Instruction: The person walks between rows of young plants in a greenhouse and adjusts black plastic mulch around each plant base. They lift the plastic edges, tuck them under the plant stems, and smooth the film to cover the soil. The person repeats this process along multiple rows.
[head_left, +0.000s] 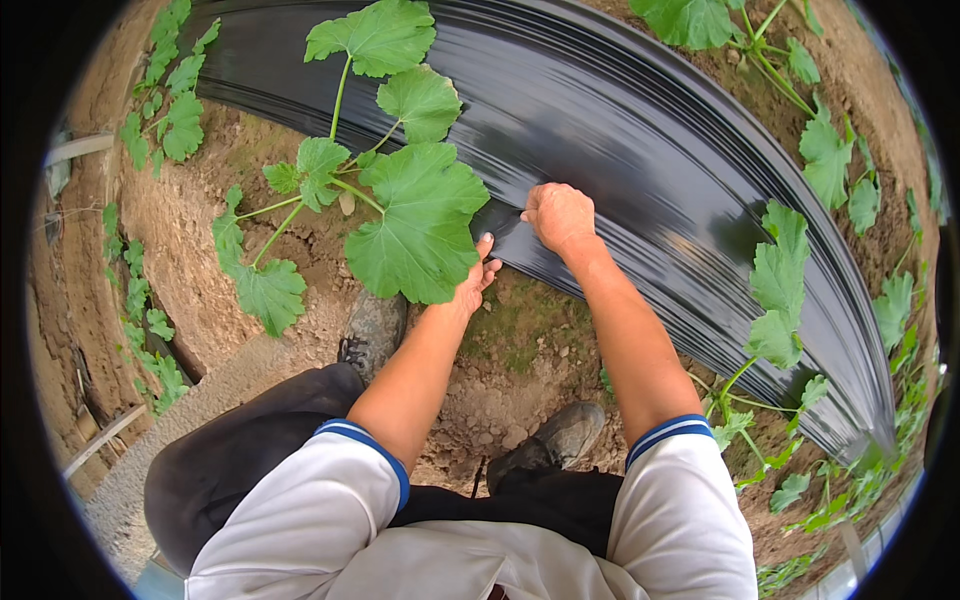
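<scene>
Black plastic mulch film (637, 157) stretches in a long band across the soil before me. My right hand (561, 217) is closed in a fist at the near part of the film, pinching a fold of it between thumb and fingers. Close by on the left, my left hand (474, 283) is at the film's near edge, thumb and fingers apart. A broad green leaf (420, 225) hides part of that hand. This leaf belongs to a squash-like plant (322, 176) rooted in the soil beside the film, with some leaves hanging over it.
More leafy plants grow at the right (780, 292), beyond the film (829, 157) and at the far left (180, 120). My shoes (375, 334) stand on crumbly soil (517, 390). A concrete ledge (225, 382) runs by my left leg.
</scene>
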